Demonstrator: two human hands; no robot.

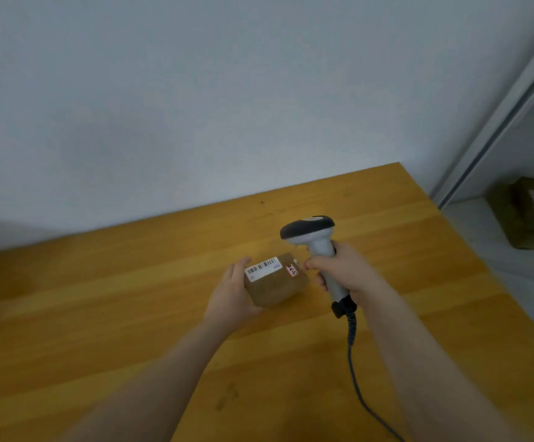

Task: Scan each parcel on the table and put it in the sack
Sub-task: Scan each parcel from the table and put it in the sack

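A small brown cardboard parcel [277, 282] is over the wooden table [131, 314], its top showing a white barcode label and a small red-edged sticker. My left hand [232, 291] holds the parcel from its left side, thumb along the near edge. My right hand [344, 272] grips the handle of a white and dark grey barcode scanner [310, 232], whose head is just right of and above the parcel and faces left toward the label. No sack is in view.
The scanner's grey cable [353, 362] runs down across the table toward the lower right. Beyond the table's right edge, a brown box [530, 212] sits on a pale surface below a white frame. A plain white wall stands behind the table.
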